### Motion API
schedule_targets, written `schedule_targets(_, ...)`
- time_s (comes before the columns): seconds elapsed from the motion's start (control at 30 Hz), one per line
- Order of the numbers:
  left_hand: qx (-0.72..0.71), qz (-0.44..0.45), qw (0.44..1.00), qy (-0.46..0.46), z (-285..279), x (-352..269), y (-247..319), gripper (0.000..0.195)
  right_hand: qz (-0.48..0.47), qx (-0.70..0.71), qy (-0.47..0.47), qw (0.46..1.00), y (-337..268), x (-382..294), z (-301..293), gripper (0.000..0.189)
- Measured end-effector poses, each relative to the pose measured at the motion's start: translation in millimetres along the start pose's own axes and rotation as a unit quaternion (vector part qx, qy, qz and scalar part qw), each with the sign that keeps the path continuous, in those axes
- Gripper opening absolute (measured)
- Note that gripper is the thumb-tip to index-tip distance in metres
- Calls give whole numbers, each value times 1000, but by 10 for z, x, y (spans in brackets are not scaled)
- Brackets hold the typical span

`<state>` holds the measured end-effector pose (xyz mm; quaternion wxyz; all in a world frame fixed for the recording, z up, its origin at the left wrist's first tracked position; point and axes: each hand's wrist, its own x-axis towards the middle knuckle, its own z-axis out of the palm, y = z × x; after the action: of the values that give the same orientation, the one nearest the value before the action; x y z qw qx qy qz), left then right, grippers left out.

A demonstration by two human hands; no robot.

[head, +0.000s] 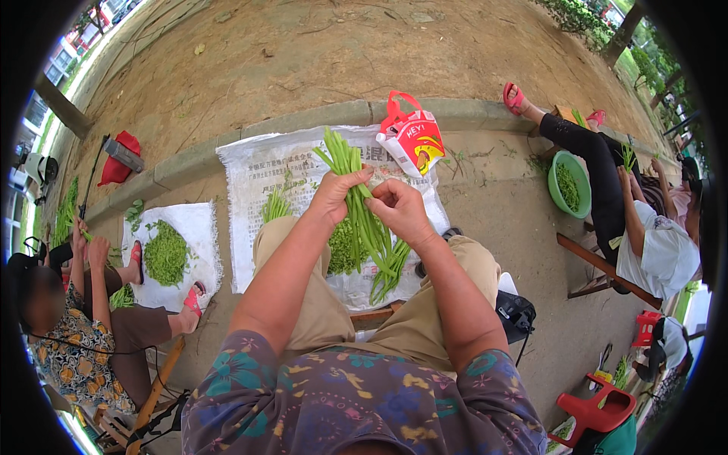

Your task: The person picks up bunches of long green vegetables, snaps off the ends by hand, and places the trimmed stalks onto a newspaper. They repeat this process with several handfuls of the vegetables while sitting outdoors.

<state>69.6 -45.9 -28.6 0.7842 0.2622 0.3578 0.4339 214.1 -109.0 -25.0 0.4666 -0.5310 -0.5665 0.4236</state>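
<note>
My left hand [335, 196] grips a bunch of long green vegetable stems [354, 199] upright above a printed white woven sack [250, 187]. At the right side of the bunch, my right hand [404, 213] pinches the stems between thumb and forefinger, its other fingers curled. Below the bunch, a pile of chopped or plucked greens [344, 250] lies on the sack between my knees. More loose stems [392, 270] rest to the right of that pile. Another bundle of stems [276, 206] sits by my left knee.
A red-and-white bag [415, 142] stands at the sack's far right corner, before a concrete kerb [307, 116]. To the left, a seated person handles stems beside a white sheet [199, 227] with greens. At right, another seated person holds stems near a green basin [586, 206].
</note>
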Motion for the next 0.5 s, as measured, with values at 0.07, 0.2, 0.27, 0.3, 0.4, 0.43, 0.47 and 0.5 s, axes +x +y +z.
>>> schedule_targets(0.07,9,5,1000,-13,-57,35,-14,22,10,-2,-13,1000,-14,1,-5,13)
schedule_targets(0.2,-3,-22,1000,-21,-51,76,-9,17,22,39,-7,999,73,26,9,13)
schedule_targets(0.27,-3,-20,1000,-17,-59,99,-25,16,34,65,-2,997,94,39,15,14)
schedule_targets(0.3,-3,-20,1000,-16,-60,109,-29,16,40,77,0,996,82,47,15,14)
schedule_targets(0.4,-6,-30,1000,-9,-60,132,-29,17,49,62,-12,997,37,77,-28,16)
schedule_targets(0.43,-4,-28,1000,-11,-48,133,-33,17,48,74,-15,996,35,90,-35,17)
schedule_targets(0.47,-2,-27,1000,-13,-33,133,-43,18,47,87,-17,995,37,104,-42,17)
schedule_targets(0.5,0,-26,1000,-16,-16,128,-51,18,47,99,-19,994,45,108,-47,18)
